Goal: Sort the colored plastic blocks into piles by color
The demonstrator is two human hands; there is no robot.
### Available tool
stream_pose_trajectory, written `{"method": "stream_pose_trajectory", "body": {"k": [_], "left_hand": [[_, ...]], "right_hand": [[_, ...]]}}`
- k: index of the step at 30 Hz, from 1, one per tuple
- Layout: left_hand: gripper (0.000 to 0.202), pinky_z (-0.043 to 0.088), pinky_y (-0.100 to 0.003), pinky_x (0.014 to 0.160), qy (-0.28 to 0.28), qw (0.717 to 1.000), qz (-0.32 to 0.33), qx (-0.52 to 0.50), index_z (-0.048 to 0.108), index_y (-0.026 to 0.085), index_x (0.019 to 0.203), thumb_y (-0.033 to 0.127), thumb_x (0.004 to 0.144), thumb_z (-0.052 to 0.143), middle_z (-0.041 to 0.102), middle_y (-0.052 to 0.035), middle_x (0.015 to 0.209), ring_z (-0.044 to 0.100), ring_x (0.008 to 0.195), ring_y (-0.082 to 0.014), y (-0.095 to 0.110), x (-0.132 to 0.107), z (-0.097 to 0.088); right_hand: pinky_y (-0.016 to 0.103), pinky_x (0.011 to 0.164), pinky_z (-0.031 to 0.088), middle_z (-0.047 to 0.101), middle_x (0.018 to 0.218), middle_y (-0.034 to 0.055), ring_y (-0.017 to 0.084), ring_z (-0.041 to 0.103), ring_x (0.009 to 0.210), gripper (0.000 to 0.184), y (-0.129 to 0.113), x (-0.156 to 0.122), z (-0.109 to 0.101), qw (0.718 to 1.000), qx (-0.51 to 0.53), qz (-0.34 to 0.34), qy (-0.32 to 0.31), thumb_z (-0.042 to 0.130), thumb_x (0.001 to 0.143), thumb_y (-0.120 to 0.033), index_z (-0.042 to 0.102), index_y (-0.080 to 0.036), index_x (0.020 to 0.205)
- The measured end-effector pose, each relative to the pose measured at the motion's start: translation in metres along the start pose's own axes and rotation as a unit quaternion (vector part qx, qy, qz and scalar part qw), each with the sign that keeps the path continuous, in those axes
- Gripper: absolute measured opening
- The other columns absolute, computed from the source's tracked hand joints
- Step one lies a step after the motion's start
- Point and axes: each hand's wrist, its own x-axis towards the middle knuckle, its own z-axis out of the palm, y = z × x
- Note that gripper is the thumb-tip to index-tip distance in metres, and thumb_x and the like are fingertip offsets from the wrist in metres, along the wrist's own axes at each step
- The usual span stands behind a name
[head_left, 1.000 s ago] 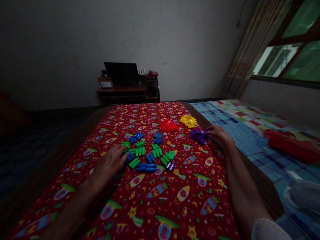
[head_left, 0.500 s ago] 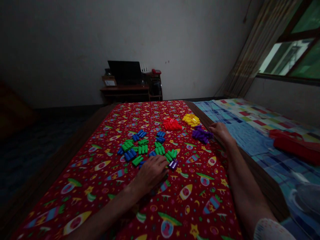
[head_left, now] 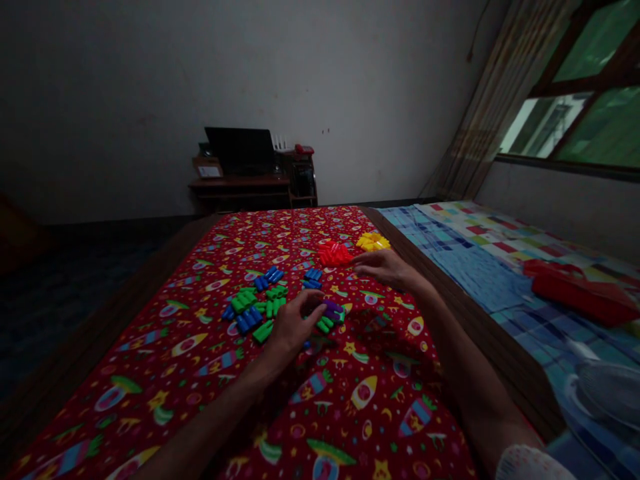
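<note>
My left hand (head_left: 294,323) curves low over the cloth, with thumb and forefinger at the near end of a purple plastic block (head_left: 333,309), seemingly pinching it. Just under that block lies a green block (head_left: 325,325). Around the hand are loose green blocks (head_left: 244,300) and blue blocks (head_left: 246,323), made of joined tubes. My right hand (head_left: 385,268) is above the cloth by the pile of red blocks (head_left: 334,254), its fingers drawn together and pointing left. Whatever they hold is hidden. This hand mostly covers the purple pile.
A pile of yellow blocks (head_left: 373,241) sits past my right hand. The red patterned cloth (head_left: 365,393) covers the table. To the right, a bed (head_left: 450,267) carries a red bag (head_left: 580,293) and a handheld fan (head_left: 605,393). A monitor (head_left: 240,150) stands on a desk by the wall.
My right hand has moved left from the outer side of the purple pile towards my left hand. The left hand and purple block have risen slightly. The view has turned a little right.
</note>
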Motion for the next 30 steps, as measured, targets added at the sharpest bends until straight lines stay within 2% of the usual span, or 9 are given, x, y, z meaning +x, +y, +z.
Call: {"method": "stream_pose_trajectory", "body": {"k": [2,5,10,13,16,18,24,27,30], "left_hand": [[0.024,0.055,-0.03,0.073,0.017,0.997,-0.046,-0.065,0.061,0.019,0.093,0.039,0.08,0.061,0.071,-0.0026,0.086,0.069,0.08,-0.019,0.0,0.005,-0.004],[0.028,0.056,-0.031,0.071,0.029,0.992,-0.079,-0.097,0.06,0.018,0.089,0.043,0.078,0.061,0.07,-0.0029,0.084,0.069,0.079,-0.0196,-0.001,0.005,-0.007],[0.027,0.055,-0.034,0.076,0.042,0.997,-0.065,-0.029,0.06,0.019,0.097,0.04,0.084,0.05,0.07,-0.006,0.098,0.068,0.085,-0.0202,-0.007,-0.001,-0.014],[0.023,0.053,-0.034,0.081,0.047,0.997,-0.032,0.056,0.064,0.02,0.094,0.032,0.084,0.046,0.07,-0.0055,0.096,0.067,0.088,-0.0206,-0.015,-0.001,-0.019],[0.024,0.053,-0.033,0.079,0.058,0.994,-0.008,0.087,0.064,0.02,0.091,0.028,0.082,0.044,0.07,-0.006,0.093,0.066,0.086,-0.0207,-0.027,0.002,-0.022],[0.024,0.053,-0.033,0.079,0.069,0.992,0.004,0.101,0.064,0.02,0.09,0.025,0.081,0.043,0.07,-0.006,0.093,0.066,0.086,-0.0206,-0.035,0.004,-0.023],[0.025,0.053,-0.032,0.083,0.088,0.988,0.032,0.127,0.065,0.02,0.087,0.021,0.081,0.042,0.07,-0.0061,0.094,0.066,0.089,-0.0201,-0.05,0.003,-0.025],[0.024,0.053,-0.033,0.084,0.082,0.988,0.047,0.122,0.065,0.02,0.086,0.021,0.081,0.042,0.07,-0.0061,0.094,0.066,0.09,-0.0201,-0.052,0.002,-0.023],[0.022,0.053,-0.034,0.085,0.073,0.989,0.061,0.114,0.066,0.021,0.083,0.021,0.081,0.043,0.07,-0.0065,0.094,0.066,0.092,-0.0204,-0.052,0.0,-0.022]], "right_hand": [[0.021,0.061,0.042,0.072,0.088,0.0044,0.013,0.061,0.072,0.027,-0.023,0.002,0.032,0.992,0.007,-0.077,-0.1,0.056,0.085,-0.029,0.072,-0.016,0.102],[0.019,0.056,0.033,0.067,0.072,0.0019,0.009,0.051,0.06,0.021,-0.038,0.004,0.055,0.982,-0.068,-0.126,-0.121,0.056,0.087,-0.024,0.072,-0.013,0.095],[0.022,0.062,0.037,0.071,0.081,0.0053,0.013,0.058,0.068,0.023,0.007,0.008,0.016,0.986,-0.166,-0.008,0.014,0.053,0.087,-0.022,0.074,-0.013,0.093],[0.025,0.071,0.042,0.073,0.093,0.0108,0.019,0.063,0.083,0.024,0.053,0.003,-0.017,0.953,-0.26,0.111,0.107,0.056,0.084,-0.021,0.076,-0.014,0.097],[0.025,0.069,0.043,0.074,0.088,0.0099,0.02,0.065,0.082,0.027,0.089,-0.004,-0.035,0.936,-0.284,0.183,0.094,0.054,0.084,-0.022,0.077,-0.017,0.099],[0.024,0.068,0.043,0.074,0.086,0.0092,0.02,0.066,0.082,0.028,0.104,-0.007,-0.039,0.933,-0.286,0.2,0.092,0.053,0.085,-0.025,0.077,-0.017,0.098],[0.029,0.086,0.045,0.07,0.111,0.0123,0.022,0.063,0.101,0.036,0.121,0.0,-0.03,0.928,-0.277,0.153,0.195,0.045,0.092,-0.032,0.07,-0.014,0.11],[0.029,0.093,0.042,0.065,0.12,0.0153,0.022,0.059,0.111,0.037,0.127,0.006,-0.02,0.932,-0.291,0.129,0.172,0.041,0.095,-0.032,0.064,-0.013,0.116],[0.026,0.084,0.043,0.068,0.113,0.0137,0.019,0.061,0.101,0.038,0.129,0.009,-0.013,0.938,-0.299,0.138,0.111,0.034,0.099,-0.035,0.065,-0.015,0.11]]}}
